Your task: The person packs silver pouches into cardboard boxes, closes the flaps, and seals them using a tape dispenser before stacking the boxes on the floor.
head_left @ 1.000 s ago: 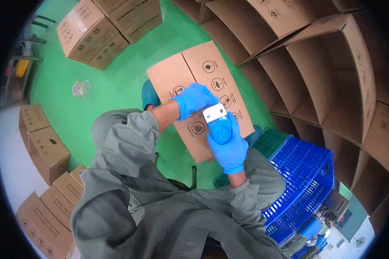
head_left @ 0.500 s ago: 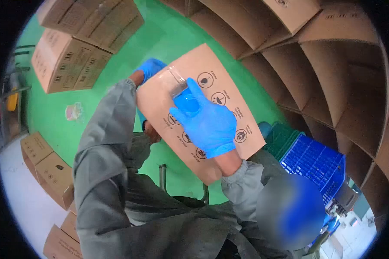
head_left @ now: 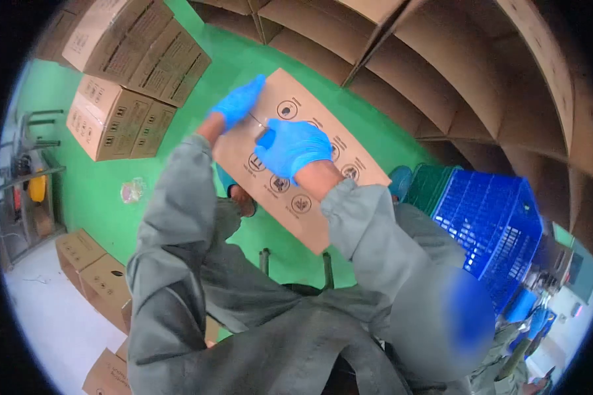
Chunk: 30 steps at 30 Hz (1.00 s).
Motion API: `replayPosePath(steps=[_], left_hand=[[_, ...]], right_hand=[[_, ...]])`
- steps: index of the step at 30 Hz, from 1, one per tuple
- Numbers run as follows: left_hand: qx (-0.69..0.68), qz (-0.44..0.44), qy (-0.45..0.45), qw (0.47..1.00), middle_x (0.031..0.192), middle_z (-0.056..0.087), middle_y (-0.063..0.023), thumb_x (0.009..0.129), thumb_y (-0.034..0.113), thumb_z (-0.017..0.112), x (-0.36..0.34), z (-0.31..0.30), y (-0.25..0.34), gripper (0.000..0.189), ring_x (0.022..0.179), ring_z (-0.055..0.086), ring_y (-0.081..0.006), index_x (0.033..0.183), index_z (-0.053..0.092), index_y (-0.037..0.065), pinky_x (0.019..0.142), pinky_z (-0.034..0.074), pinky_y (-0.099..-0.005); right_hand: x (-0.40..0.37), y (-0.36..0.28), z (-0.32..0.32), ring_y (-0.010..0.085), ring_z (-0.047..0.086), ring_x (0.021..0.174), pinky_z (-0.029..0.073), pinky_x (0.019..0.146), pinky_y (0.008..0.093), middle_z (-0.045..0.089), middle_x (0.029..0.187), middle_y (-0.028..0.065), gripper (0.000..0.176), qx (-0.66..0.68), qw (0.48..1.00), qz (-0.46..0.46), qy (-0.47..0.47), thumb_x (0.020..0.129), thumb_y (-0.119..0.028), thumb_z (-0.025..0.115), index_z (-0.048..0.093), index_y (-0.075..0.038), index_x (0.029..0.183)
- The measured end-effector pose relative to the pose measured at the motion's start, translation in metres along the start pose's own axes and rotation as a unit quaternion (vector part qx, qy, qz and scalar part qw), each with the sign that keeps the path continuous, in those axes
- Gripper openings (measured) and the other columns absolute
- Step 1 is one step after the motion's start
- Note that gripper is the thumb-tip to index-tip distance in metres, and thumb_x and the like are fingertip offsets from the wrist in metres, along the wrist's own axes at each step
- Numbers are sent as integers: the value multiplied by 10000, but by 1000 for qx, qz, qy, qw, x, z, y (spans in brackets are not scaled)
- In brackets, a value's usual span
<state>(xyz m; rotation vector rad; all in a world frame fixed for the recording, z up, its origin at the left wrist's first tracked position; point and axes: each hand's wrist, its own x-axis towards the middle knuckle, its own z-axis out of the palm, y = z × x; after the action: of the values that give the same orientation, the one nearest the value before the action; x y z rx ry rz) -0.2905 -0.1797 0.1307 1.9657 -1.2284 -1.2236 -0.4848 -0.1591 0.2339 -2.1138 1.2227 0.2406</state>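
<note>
Both my gloved hands on a cardboard carton, tape dispenser in the right.

My right hand (head_left: 293, 146) is curled shut around a blue tape dispenser (head_left: 266, 139), of which only a small part shows past my fingers, and it presses the dispenser onto the top face of the cardboard carton (head_left: 349, 168) near its far end. My left hand (head_left: 238, 102) lies flat just beside it, at the carton's far corner, fingers stretched out and held together, gripping nothing. The carton sits tilted in front of me above the green floor (head_left: 105, 191), printed handling symbols facing up. A blue plastic crate (head_left: 491, 224) stands to my right, closed printed cartons (head_left: 122, 118) are stacked to the left, and open cardboard boxes (head_left: 507, 85) line the far right.
</note>
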Motion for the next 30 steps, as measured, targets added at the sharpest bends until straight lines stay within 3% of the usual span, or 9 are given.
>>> replayPosePath(steps=[2,8,16,18,19,22,24,25,30], left_hand=[[355,22,169,919,1565,239,-218,964,542,403,-13,53,27,760,1436,235,-408,1514,259,37,1161,171,-547],[430,169,217,860,1593,131,-219,953,503,432,-94,190,55,733,1454,146,-442,1537,226,110,1110,108,-681],[484,303,-8,821,1586,167,-215,952,389,456,-210,294,52,669,1461,157,-407,1526,263,103,1130,131,-645],[691,361,-31,625,1602,142,-183,931,331,493,-207,319,-3,680,1479,132,-358,1513,268,58,1164,159,-560],[692,375,-35,616,1602,142,-183,931,331,493,-202,319,2,680,1479,132,-358,1513,268,58,1164,159,-560],[119,142,-74,980,1475,355,-142,949,384,521,-191,321,22,608,1350,330,-293,1446,384,60,1099,297,-455],[-308,-104,-75,943,1391,496,-116,961,419,539,-194,320,19,573,1264,463,-249,1401,462,60,1056,388,-385],[-329,-78,-19,941,1192,607,-64,940,423,605,-190,325,17,549,1003,572,-180,1318,560,29,914,484,-316],[-491,-198,-69,846,1294,560,-91,956,469,552,-184,335,-10,577,1171,504,-206,1356,522,55,1017,411,-340]], right_hand=[[-31,22,1,389,671,903,531,789,514,696,980,188,474,-25,999,17,-24,836,-456,581,573,-200,1235],[-195,138,19,391,676,754,546,658,523,694,888,176,481,-37,997,72,5,842,-476,582,533,-271,1275],[-210,241,116,387,682,823,540,733,526,703,900,168,378,-5,989,146,-7,817,-386,599,606,-191,1141],[-197,247,136,382,685,825,543,735,519,706,905,162,356,-5,987,160,-6,805,-372,607,632,-174,1099],[-188,242,136,376,687,827,545,736,511,709,906,156,325,-3,987,159,12,796,-356,608,647,-167,1057],[-166,240,150,392,676,770,525,666,540,700,860,172,316,2,990,136,30,835,-395,549,634,-190,1061],[-152,234,168,388,676,773,527,660,532,702,866,171,344,24,988,129,80,815,-395,572,635,-152,1051],[-146,232,176,366,690,754,526,633,532,707,850,167,284,1,985,126,121,815,-309,592,662,-109,1005],[-110,200,227,306,711,776,526,615,549,728,856,111,195,-220,936,228,151,828,-127,569,713,-104,958]])
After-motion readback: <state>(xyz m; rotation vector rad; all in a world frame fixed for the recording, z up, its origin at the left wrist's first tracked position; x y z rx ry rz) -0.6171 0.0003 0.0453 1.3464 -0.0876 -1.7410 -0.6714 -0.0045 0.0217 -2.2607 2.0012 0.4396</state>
